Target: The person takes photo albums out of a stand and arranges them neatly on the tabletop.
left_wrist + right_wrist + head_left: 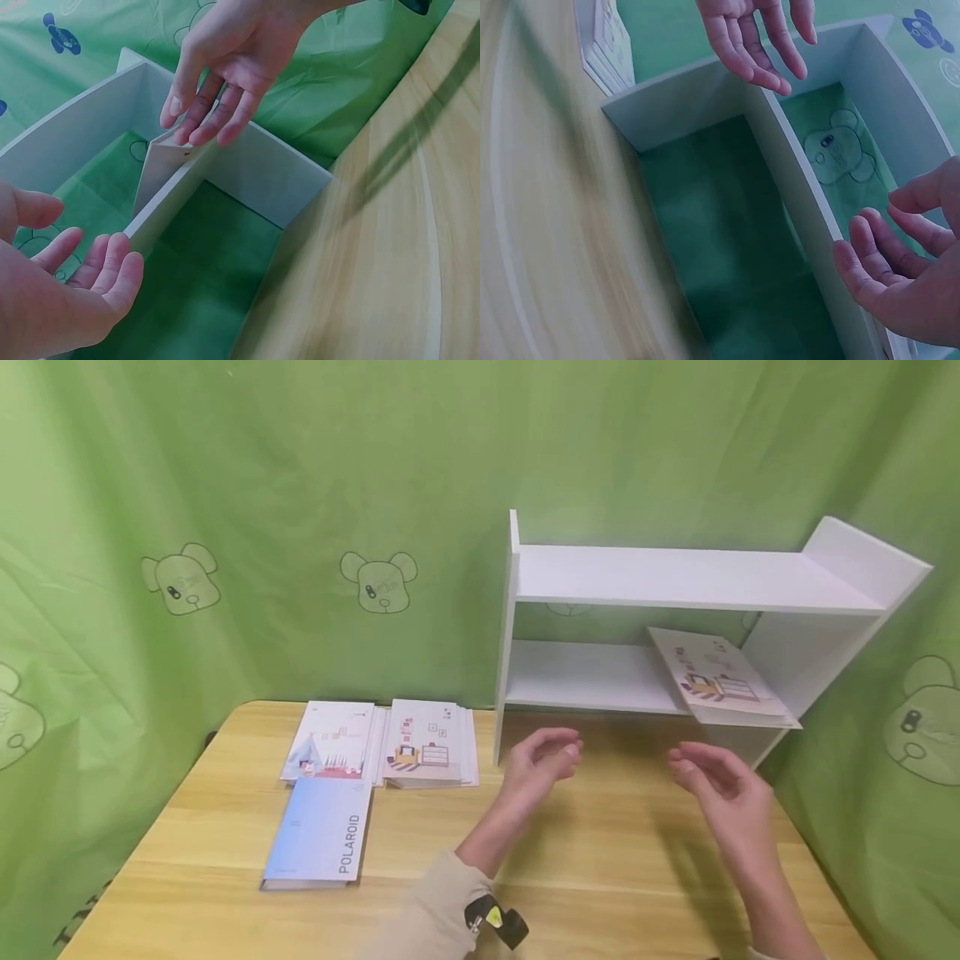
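My left hand (536, 768) hovers in front of the white shelf's left half, fingers loosely bent and holding nothing. Over on the right, my right hand (727, 793) is just as relaxed, below an illustrated book (716, 681) with a yellow armchair and a dresser on its cover. That book is at the right end of the lower shelf board (592, 677), its near edge jutting past the board's front. Seen from the left wrist, the right hand (232, 67) partly covers the book (159, 169). In the right wrist view, nothing lies between the right hand's fingers (866, 255).
On the wooden table (195, 843) at left, two groups of illustrated books, a tent-cover one (330, 739) and an armchair-cover one (423, 743), lie near the back edge. A blue-white POLAROID binder (318, 831) is in front. Green curtain (300, 527) surrounds the table.
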Available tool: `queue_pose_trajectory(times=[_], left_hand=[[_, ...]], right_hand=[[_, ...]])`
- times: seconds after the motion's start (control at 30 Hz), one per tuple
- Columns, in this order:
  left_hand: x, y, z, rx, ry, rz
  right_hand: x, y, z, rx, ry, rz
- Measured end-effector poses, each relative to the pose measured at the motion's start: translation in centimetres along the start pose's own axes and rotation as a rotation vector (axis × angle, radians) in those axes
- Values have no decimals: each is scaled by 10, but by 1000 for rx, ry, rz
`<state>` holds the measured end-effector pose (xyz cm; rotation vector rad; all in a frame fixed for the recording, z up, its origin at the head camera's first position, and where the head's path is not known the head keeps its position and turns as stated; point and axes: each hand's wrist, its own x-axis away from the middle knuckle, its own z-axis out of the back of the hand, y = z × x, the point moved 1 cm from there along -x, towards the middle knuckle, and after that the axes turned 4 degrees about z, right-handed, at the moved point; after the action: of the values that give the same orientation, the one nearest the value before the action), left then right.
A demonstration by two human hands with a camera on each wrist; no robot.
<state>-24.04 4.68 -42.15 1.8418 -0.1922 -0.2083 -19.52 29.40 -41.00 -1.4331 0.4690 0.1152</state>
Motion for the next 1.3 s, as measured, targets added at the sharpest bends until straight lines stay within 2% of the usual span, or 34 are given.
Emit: queue_pose_trajectory(times=[0.2,0.47,0.63,0.9,1.1,1.2,1.3], left_hand=[[-6,-3,-16,11,8,11],[-11,-6,-26,19,41,33],[-17,-6,-36,40,32,24],[-25,-6,-57,70,23,20],[-30,-3,-74,97,10,44],[-34,1,-82,100,-12,52],[-38,3,-87,100,-15,60]], right_hand=[[-3,-3,17,-65,48,-30],[-14,-4,29,-147,78,-14],[-20,-4,38,-167,122,-24],[-26,-4,58,-205,182,-106],[-27,-1,69,-273,212,-92],[-28,-2,76,-276,260,-93],[-33,-2,84,-226,295,-126]])
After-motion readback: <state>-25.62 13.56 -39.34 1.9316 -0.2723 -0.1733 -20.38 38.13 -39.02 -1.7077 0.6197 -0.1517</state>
